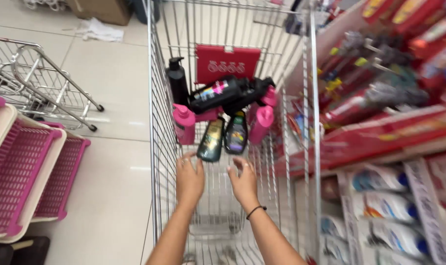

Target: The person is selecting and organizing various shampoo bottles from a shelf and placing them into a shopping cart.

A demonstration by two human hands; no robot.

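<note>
Reaching into the wire shopping cart (156, 147), our left hand (189, 177) and right hand (243, 180), both spread and holding nothing, near two dark shampoo bottles (223, 138), likely rigid, slick, best gripped mid-body.

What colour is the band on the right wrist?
Black: a thin band just below the right hand, seen in the head view.

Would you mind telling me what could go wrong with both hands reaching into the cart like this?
The left hand and right hand are near the two dark bottles; a nudge might topple the leaning pink bottles. The large black bottle lies across the pile and could slide off.
</note>
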